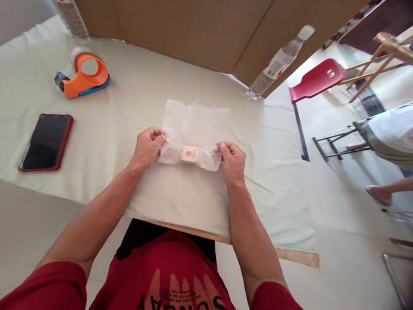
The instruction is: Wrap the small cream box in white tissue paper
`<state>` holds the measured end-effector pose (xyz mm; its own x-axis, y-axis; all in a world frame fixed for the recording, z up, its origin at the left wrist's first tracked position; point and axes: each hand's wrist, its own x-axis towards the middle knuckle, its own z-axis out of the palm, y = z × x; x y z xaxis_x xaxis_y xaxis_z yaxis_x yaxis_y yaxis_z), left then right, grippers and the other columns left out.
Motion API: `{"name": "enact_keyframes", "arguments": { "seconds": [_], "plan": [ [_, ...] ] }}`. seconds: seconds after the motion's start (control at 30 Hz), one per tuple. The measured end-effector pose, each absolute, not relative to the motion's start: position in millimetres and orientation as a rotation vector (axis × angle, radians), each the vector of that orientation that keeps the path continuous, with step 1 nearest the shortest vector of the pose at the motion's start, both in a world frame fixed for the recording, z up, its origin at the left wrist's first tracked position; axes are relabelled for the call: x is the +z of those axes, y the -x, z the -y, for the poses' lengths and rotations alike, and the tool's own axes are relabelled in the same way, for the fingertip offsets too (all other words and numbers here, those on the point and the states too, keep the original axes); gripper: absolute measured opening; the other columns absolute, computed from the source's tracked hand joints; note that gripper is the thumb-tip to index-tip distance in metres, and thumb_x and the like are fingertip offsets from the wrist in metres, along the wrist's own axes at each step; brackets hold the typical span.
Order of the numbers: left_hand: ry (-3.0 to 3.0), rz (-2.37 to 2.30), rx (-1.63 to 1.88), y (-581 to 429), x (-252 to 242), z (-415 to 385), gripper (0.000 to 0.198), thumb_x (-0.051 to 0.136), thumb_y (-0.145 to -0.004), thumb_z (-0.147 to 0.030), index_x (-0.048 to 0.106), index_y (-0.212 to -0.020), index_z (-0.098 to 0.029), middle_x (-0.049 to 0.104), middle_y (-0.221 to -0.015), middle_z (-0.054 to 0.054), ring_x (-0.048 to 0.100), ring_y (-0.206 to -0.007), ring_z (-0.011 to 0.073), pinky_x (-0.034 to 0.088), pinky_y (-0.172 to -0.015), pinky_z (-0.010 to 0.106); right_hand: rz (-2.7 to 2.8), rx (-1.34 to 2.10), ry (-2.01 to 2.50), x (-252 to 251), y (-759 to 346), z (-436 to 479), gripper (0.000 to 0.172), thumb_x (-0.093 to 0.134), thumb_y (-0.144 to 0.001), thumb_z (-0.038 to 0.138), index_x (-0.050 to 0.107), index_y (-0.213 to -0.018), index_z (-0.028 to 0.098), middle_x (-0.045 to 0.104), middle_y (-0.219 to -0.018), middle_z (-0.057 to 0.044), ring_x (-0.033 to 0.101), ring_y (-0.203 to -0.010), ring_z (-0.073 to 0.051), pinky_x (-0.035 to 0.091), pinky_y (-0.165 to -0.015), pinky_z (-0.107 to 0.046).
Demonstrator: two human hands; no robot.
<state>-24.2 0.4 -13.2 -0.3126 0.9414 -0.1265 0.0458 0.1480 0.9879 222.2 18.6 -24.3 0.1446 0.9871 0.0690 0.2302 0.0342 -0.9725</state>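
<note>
A sheet of bubble wrap (196,121) lies spread on the cloth-covered table. On its near part sits a small pale box (189,153) with a red print on top, and the wrap's near edge is gathered up along both sides of it. My left hand (148,145) pinches the left edge of the wrap between thumb and fingers. At the opposite edge, my right hand (232,159) grips the wrap the same way. Neither hand touches the box itself.
Left of the wrap lie a phone (46,142) in a red case and an orange tape dispenser (85,75). Water bottles (278,64) stand before a cardboard panel (188,24). To the right, beyond the table, are a red chair (317,80) and a seated person (395,135).
</note>
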Motion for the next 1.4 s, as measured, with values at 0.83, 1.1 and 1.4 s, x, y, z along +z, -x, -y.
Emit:
{"name": "enact_keyframes", "arguments": {
  "seconds": [0.83,1.1,1.4],
  "plan": [
    [-1.988,-1.451,0.863,27,6,24,0.03,0.061,-0.083,-0.036,0.07,-0.105,-0.018,0.065,-0.072,0.0,0.06,-0.067,0.0155,0.048,-0.065,0.028,1.881,1.146,1.221,6,-218,6,0.023,0.067,-0.084,0.042,0.067,-0.09,0.02,0.07,-0.082,-0.003,0.062,-0.068,-0.015,0.051,-0.061,-0.029],
    [-2.331,-1.366,0.587,11,-21,22,0.093,0.074,-0.076,-0.053,0.036,-0.152,-0.015,0.044,-0.155,0.021,0.036,-0.147,0.0388,0.029,-0.119,0.053,2.043,0.749,1.22,-25,-205,-4,0.051,0.068,-0.079,0.033,0.061,-0.128,0.024,0.067,-0.131,-0.01,0.064,-0.113,-0.029,0.052,-0.099,-0.048],
    [-2.376,-1.44,0.377,2,-17,27,0.097,0.073,-0.075,-0.061,0.038,-0.152,-0.014,0.039,-0.158,0.02,0.027,-0.151,0.0401,0.021,-0.123,0.051,1.667,0.436,1.698,-17,-291,-22,0.053,0.066,-0.073,0.039,0.06,-0.122,0.02,0.07,-0.114,-0.012,0.065,-0.102,-0.029,0.052,-0.094,-0.053]
  ]
}}
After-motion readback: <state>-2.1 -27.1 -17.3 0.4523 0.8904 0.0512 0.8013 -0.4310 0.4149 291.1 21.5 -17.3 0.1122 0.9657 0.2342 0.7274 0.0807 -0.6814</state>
